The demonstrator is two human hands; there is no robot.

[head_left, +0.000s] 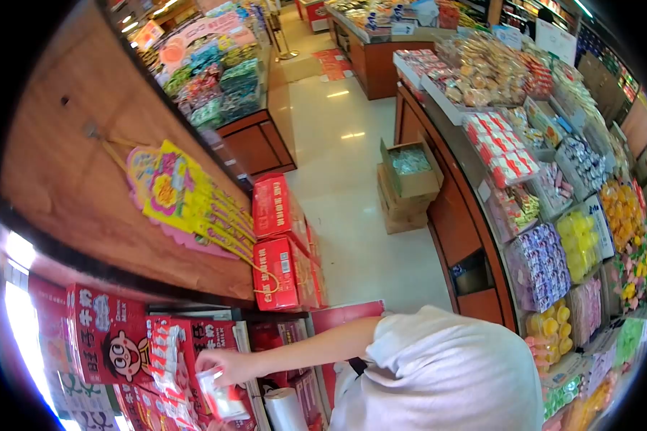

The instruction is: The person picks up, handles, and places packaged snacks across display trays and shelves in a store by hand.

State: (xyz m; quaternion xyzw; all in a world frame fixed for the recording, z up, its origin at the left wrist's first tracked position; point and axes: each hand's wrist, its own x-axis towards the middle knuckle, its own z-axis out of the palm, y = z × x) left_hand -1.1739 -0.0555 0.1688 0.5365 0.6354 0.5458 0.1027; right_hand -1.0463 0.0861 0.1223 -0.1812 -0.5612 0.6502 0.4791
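My right hand (226, 367) reaches across to the left from a white sleeve. Its fingers are closed around a white-and-red packet (226, 399), whose print is too blurred to read. Directly beside it are several small red-and-white packs (169, 359), stacked against red milk cartons (115, 337) with a cartoon face. At the very bottom edge, below the packet, a skin-toned sliver may be part of my left hand (220, 426); its fingers are not visible.
Red gift boxes (284, 269) with rope handles stand by the wooden panel (65, 144). Yellow lollipop packaging (176, 190) hangs there. A candy-filled counter (474, 251) curves along the right. Cardboard boxes (410, 194) are stacked in the aisle. A white roll (285, 409) stands near my forearm.
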